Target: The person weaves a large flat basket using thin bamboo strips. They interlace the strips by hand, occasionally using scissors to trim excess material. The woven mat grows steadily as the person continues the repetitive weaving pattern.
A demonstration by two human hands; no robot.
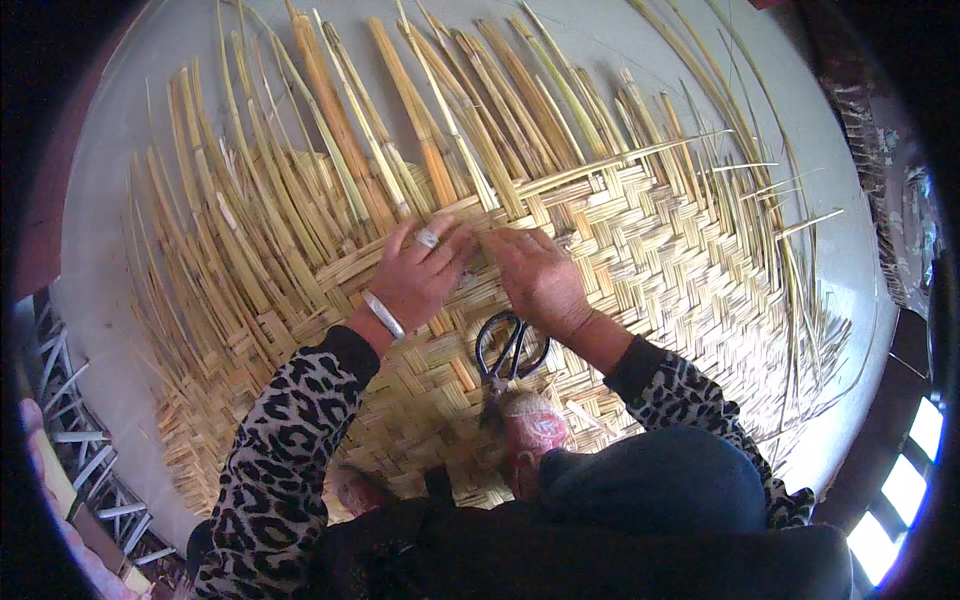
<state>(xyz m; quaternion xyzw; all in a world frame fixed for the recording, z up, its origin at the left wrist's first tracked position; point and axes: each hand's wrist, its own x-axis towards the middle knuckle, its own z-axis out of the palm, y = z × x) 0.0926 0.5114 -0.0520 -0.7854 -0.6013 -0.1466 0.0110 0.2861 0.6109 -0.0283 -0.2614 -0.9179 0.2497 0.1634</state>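
A woven reed mat [640, 290] spreads under my hands, its far part bristling with loose upright strips. My left hand [425, 270], with a ring and a bangle, curls its fingers over the reed strips along the weaving line. Right beside it, my right hand [540, 283] is closed in a pinch on a reed strip [508, 197]; its fingertips are partly hidden. The two hands nearly meet. Just below the right hand, black-handled scissors [512, 345] lie on the mat, their blades partly hidden by my shoe.
My red shoe [533, 425] rests on the mat, close to the scissors. Long loose strips [793, 225] stick out at the right side. Grey smooth floor [105, 240] surrounds the mat. At the lower left stands a lattice of pale bars [85, 460].
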